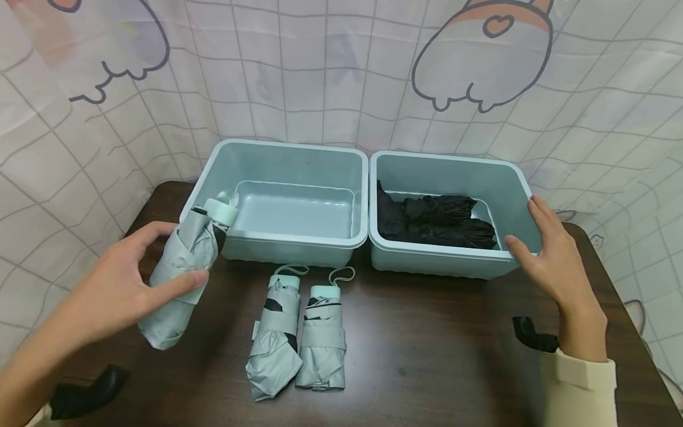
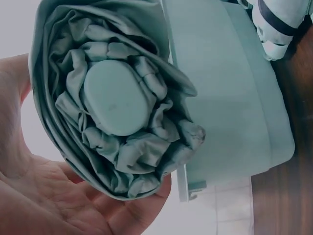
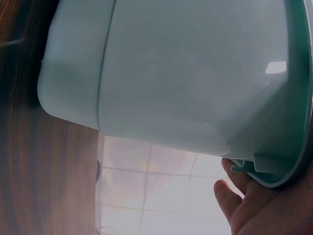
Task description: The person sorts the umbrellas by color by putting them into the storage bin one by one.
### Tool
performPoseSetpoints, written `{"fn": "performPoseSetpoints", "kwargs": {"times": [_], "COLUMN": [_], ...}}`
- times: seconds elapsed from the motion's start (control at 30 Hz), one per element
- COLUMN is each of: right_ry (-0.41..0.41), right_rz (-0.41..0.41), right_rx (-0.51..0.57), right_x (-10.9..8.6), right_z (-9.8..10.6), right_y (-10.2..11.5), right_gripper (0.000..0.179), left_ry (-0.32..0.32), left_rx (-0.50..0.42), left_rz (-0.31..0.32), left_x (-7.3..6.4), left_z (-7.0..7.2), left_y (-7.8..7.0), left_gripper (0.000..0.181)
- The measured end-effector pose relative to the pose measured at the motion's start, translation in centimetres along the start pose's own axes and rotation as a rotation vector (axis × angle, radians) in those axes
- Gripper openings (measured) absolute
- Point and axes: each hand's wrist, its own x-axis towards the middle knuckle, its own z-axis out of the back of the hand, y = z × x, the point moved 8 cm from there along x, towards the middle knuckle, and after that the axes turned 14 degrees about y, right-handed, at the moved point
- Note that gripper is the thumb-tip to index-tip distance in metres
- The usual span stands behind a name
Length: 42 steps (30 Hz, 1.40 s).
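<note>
My left hand [image 1: 128, 273] grips a folded compact umbrella [image 1: 184, 261], pale grey-green with a mint handle cap. It is tilted, with the cap end over the near left corner of the left bin [image 1: 293, 243]. The left wrist view shows the umbrella's rolled end and mint tip [image 2: 117, 98]. At the right bin [image 1: 437, 261], my right hand [image 1: 555, 255] rests on the right rim near the front corner, thumb and fingers extended. Two similar umbrellas, one [image 1: 274, 338] and another [image 1: 322, 341], lie side by side on the table before the bins.
Black folded umbrellas [image 1: 432, 219] lie inside the right bin. Both pale blue-green bins stand side by side at the back of the dark wooden table [image 1: 416, 356]. Behind hangs a white gridded curtain [image 1: 299, 77] with cartoon animals. A cable [image 1: 642, 320] runs beyond the right edge.
</note>
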Motion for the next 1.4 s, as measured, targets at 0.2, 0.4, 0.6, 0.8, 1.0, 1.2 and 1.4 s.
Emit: {"fn": "performPoseSetpoints", "kwargs": {"times": [0.2,0.4,0.6,0.8,1.0,1.2,1.4], "right_ry": [0.001,-0.004,0.007,0.007,0.005,0.008,0.024], "right_rz": [0.005,0.004,-0.003,0.004,0.019,0.015,0.002], "right_rx": [-0.009,-0.016,-0.007,0.006,0.027,0.01,0.013], "right_x": [0.0,-0.1,-0.1,0.0,0.4,0.3,-0.2], "right_z": [-0.1,0.0,0.1,-0.1,-0.3,0.3,0.0], "right_y": [0.2,0.2,0.0,0.0,0.2,0.3,0.1], "right_gripper": [0.078,0.078,0.078,0.078,0.079,0.08,0.08], "left_ry": [0.039,0.068,0.074,0.064,0.082,0.058,0.064], "left_rx": [-0.013,-0.028,0.007,0.047,0.117,0.199,0.268], "left_rz": [-0.034,-0.061,-0.059,-0.077,-0.073,-0.074,-0.059], "left_x": [1.9,4.4,7.0,8.7,9.9,11.0,11.9], "left_z": [1.2,2.1,2.6,3.8,4.7,4.9,4.9], "left_y": [-1.4,-2.8,-4.1,-5.8,-6.6,-7.3,-7.6], "left_gripper": [0.067,0.065,0.069,0.071,0.073,0.073,0.072]}}
